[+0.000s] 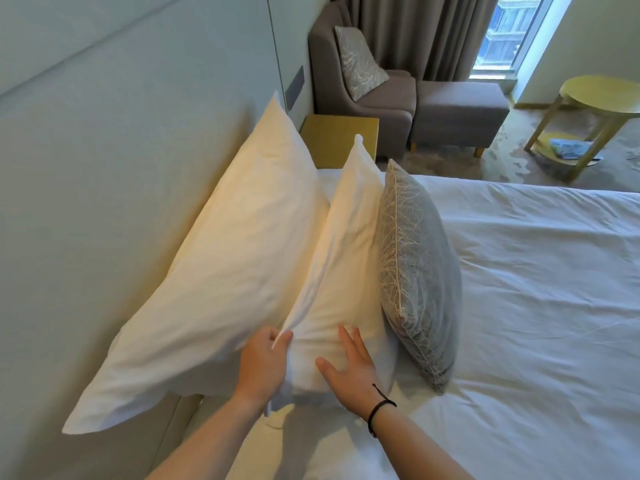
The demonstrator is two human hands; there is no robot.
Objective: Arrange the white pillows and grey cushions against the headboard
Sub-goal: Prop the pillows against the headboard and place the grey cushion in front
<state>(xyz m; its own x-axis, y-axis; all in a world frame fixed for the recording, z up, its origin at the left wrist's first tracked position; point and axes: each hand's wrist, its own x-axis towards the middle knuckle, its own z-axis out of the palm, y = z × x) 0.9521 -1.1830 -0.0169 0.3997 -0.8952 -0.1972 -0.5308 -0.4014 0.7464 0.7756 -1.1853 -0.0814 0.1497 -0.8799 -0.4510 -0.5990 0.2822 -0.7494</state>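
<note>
A large white pillow [214,271] leans upright against the pale headboard [86,168]. A second white pillow [346,258] stands on edge in front of it. A grey cushion [422,278] with a pale branch pattern leans on that second pillow's far side. My left hand [263,362] pinches the near corner of the second pillow's case. My right hand [349,365] lies flat on the same pillow's near face, fingers spread, a black band on the wrist.
The white bed sheet [536,306] stretches to the right. A gold bedside table [339,140] stands past the pillows. Beyond it are a grey armchair [391,105] holding another grey cushion [358,62], a footstool [460,109] and a round yellow side table [599,95].
</note>
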